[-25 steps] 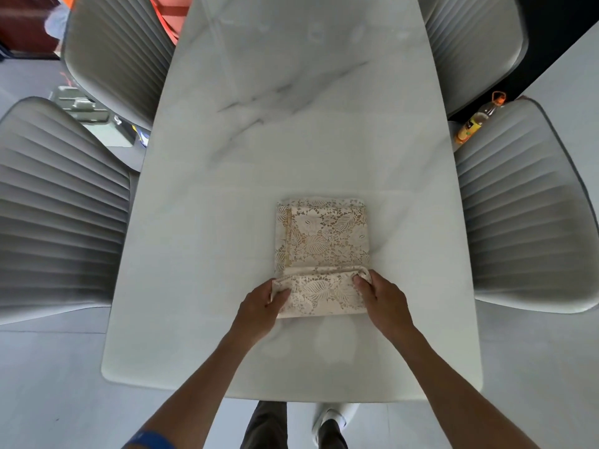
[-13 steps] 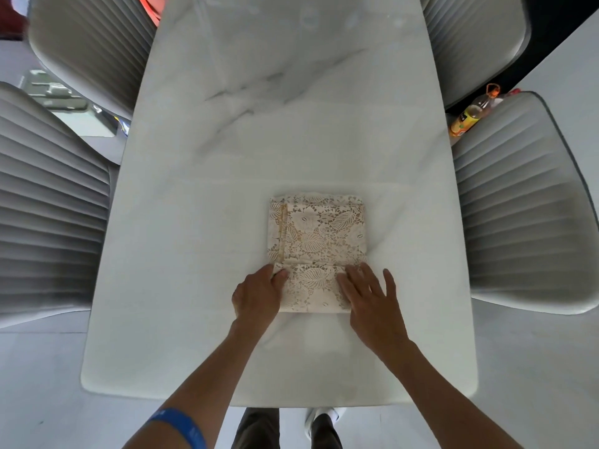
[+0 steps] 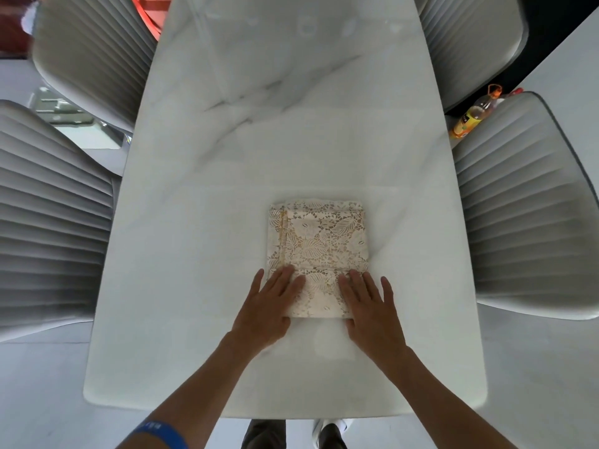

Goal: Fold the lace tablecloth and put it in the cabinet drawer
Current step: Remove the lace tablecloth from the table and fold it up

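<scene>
Tablecloth: the lace tablecloth (image 3: 319, 251) lies folded into a compact rectangle on the white marble counter (image 3: 227, 176), near the person's edge, right of centre.
Fold: a narrower flap lies across its near end.
Left hand (image 3: 269, 306): flat, fingers straight and together, pressing the near left corner of the cloth; the grip is relaxed, nothing is pinched.
Right hand (image 3: 369, 306): flat, fingers spread, pressing the near right corner, partly resting on the counter; the grip holds nothing.
Wristband (image 3: 162, 434): blue, on the left forearm.
Chairs (image 3: 55, 222): grey ribbed seats stand along both long sides.
Bottle (image 3: 473, 116): yellow-labelled, between the right-hand chairs.
</scene>
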`<state>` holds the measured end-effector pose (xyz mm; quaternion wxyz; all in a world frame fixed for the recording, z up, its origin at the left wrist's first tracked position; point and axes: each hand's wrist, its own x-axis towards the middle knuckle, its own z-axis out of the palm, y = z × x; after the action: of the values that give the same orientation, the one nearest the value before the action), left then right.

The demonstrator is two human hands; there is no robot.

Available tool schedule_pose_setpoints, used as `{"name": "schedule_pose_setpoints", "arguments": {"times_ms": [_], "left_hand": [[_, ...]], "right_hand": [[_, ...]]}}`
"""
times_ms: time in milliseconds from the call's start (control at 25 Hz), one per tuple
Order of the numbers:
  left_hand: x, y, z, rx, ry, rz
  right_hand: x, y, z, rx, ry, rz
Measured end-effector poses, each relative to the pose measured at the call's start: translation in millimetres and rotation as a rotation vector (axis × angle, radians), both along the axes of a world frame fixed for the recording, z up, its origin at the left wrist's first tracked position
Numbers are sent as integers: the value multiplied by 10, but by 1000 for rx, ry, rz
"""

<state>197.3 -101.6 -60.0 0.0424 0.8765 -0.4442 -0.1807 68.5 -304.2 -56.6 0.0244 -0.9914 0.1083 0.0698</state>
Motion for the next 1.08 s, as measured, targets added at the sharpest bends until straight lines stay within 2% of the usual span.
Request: {"name": "schedule_pose_setpoints", "arguments": {"times_ms": [120, 160, 240, 320, 400, 440, 520, 600, 680, 800, 960, 1080], "left_hand": [[51, -31, 134, -30, 93, 38], [110, -3, 205, -30, 210, 68], [258, 87, 370, -67, 593, 214], [325, 209, 420, -252, 991, 460], [302, 271, 401, -453, 1218, 696], [266, 266, 357, -495, 1244, 768], [151, 202, 256, -533, 1185, 841], [62, 163, 163, -568, 1070, 935], [-2, 193, 130, -612, 990, 870], [-42, 206, 125, -612, 872, 703], [46, 26, 107, -574, 680, 833], [158, -79, 90, -521, 694, 967]], "right_hand": [[76, -67, 172, 126, -16, -31], [78, -123, 236, 227, 10, -60], [80, -269, 383, 530, 101, -165], [103, -418, 477, 823, 113, -344], [185, -504, 476, 1069, 22, -558], [240, -509, 451, 1155, -30, -656], [333, -475, 383, 1227, -97, -777], [331, -420, 297, 1240, -150, -811], [255, -373, 239, 1235, -214, -785], [241, -373, 246, 1061, -193, -658], [417, -410, 289, 772, -212, -534], [588, -403, 247, 598, -138, -668]]}}
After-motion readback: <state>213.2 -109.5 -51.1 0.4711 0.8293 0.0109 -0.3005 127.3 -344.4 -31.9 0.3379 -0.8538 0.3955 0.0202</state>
